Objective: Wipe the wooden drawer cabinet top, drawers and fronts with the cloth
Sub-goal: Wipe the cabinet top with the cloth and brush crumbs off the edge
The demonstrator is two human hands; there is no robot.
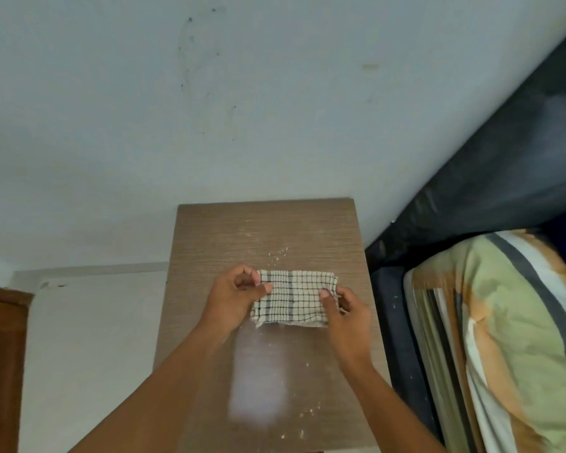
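A folded cream cloth [293,297] with a black check pattern is held just above the middle of the wooden cabinet top [268,230]. My left hand [236,297] pinches its left edge between thumb and fingers. My right hand [347,308] grips its right edge, thumb on top. The brown wood-grain top carries pale crumbs behind the cloth and near the front edge, plus a whitish dusty smear [257,384] in front of the cloth. The drawers and fronts are out of sight below.
A pale wall [209,93] rises right behind the cabinet. To the right stands a dark bed frame [471,197] with a green, orange and white striped pillow [510,338]. A brown wooden panel [0,354] is at the far left.
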